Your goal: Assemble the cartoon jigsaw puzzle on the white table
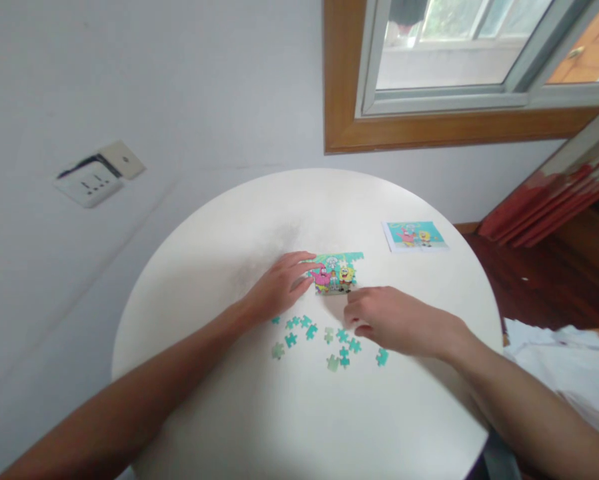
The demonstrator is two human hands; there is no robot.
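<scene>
A partly joined jigsaw puzzle [335, 272] with a pink starfish figure and a yellow sponge figure lies on the round white table. My left hand [282, 283] rests at its left side, thumb and fingers apart, fingertips touching the puzzle's edge. Just off the puzzle's lower right corner is my right hand [379, 317], its fingers curled in and pressed together. Whatever those fingers hold, if anything, is hidden beneath them. Several loose puzzle pieces [344, 358], teal and pale green, lie scattered nearer to me, below both hands.
A printed reference picture [415, 236] of the same scene lies at the table's right rear. The white table [299, 413] stands near a wall with a socket [90, 183] and a wood-framed window [444, 123]. A red curtain [544, 200] hangs at the right, near white cloth [559, 360].
</scene>
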